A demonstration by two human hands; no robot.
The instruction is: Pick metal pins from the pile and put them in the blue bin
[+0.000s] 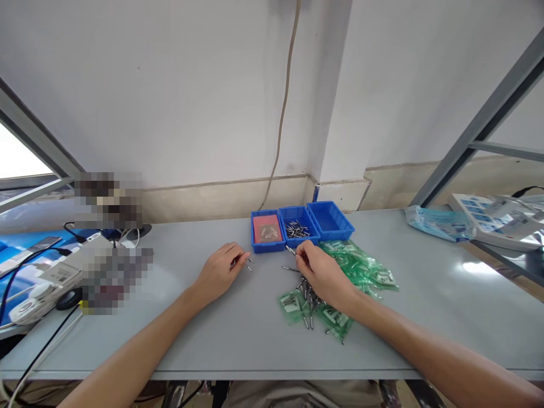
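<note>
My left hand point(223, 269) is closed around a few small metal pins point(249, 264), whose ends stick out past the fingertips. A short metal pin point(290, 250) is pinched between the fingers of my right hand point(321, 269), just in front of the blue bins. Under and beside that hand lies a loose pile of metal pins point(309, 294). Small green plastic bags point(361, 266) with pins in them are heaped to its right, and more lie around the pile. The middle blue bin point(315, 238) holds many short metal pieces point(296, 229).
The left blue bin point(268, 247) contains a pinkish-red sheet and small pieces. Nothing shows inside the right blue bin point(331, 218). A power strip point(46, 292) and cables lie at the left. A blue plastic packet point(440, 222) and a white box point(488, 221) sit far right.
</note>
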